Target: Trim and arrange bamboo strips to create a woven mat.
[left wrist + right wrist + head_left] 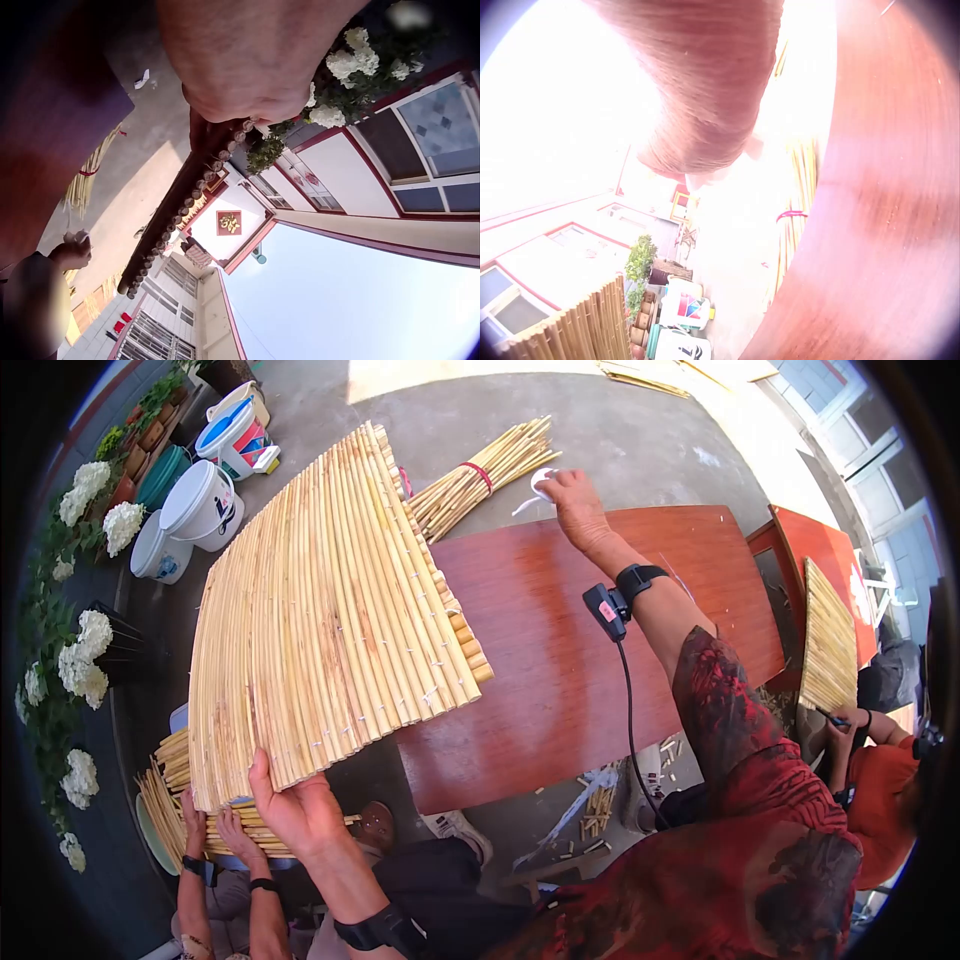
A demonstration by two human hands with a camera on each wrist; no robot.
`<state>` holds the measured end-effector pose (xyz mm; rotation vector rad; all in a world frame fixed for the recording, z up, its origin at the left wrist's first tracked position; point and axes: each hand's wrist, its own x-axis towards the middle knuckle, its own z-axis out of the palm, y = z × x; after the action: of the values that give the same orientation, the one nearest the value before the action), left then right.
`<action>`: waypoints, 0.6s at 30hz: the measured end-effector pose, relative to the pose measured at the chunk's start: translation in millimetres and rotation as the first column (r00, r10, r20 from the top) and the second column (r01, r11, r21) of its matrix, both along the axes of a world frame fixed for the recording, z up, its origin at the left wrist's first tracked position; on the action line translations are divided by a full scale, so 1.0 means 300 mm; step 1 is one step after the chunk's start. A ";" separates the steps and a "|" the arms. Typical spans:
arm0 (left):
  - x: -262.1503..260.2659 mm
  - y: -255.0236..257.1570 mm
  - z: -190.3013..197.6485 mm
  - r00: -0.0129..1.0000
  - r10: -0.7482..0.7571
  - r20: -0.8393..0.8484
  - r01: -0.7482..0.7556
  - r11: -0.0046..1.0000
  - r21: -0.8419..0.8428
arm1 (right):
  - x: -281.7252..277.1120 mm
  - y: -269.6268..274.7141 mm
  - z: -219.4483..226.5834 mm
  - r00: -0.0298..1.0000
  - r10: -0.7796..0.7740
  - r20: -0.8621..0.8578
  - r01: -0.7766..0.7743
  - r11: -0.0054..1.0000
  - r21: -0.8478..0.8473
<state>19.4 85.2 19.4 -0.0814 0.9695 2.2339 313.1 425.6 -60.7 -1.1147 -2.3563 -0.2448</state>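
A mat of pale reed stalks (320,610), bound with rows of white thread, is held up tilted at the left of the head view. My left hand (300,810) grips its near lower edge, with the thumb on the upper face. In the left wrist view the mat (180,199) appears edge-on, its round stalk ends in a row. Over the table's far edge, my right hand (582,510) pinches a small white item (543,484) with a thin loose tail, possibly a roll of tape or string. In the right wrist view, that hand's fingers are mostly hidden.
A reddish-brown table (590,650) lies below my arms. Beyond it is a reed bundle (485,475) tied in red. White buckets (203,505) and flowers stand left. Another person's hands (240,835) hold reeds at lower left; a person (885,800) with a mat (830,635) is at right.
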 end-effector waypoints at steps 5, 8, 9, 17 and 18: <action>0.000 0.049 -0.014 0.998 -0.030 0.056 0.030 1.000 0.005 | 0.016 -0.193 0.083 0.972 0.227 0.055 -0.227 0.974 -0.001; -0.003 0.070 -0.036 0.997 -0.043 0.068 0.042 0.999 0.021 | 0.001 -0.547 -0.067 0.848 0.529 0.047 -0.483 0.804 -0.347; -0.002 0.071 -0.038 0.997 -0.046 0.069 0.045 0.999 0.011 | 0.004 -0.685 -0.127 0.756 0.654 0.019 -0.575 0.677 -0.459; 0.008 0.067 -0.039 0.993 -0.088 0.076 0.092 0.994 -0.058 | 0.210 -0.389 -0.208 0.904 0.408 0.127 -0.346 0.873 -0.345; 0.011 0.065 -0.039 0.993 -0.089 0.077 0.093 0.994 -0.057 | 0.285 -0.266 -0.206 0.957 0.155 0.246 -0.071 0.945 -0.318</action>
<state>22.8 104.7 7.6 -0.1435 0.9811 2.1038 398.6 345.9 -122.6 -1.1364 -2.7631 0.0167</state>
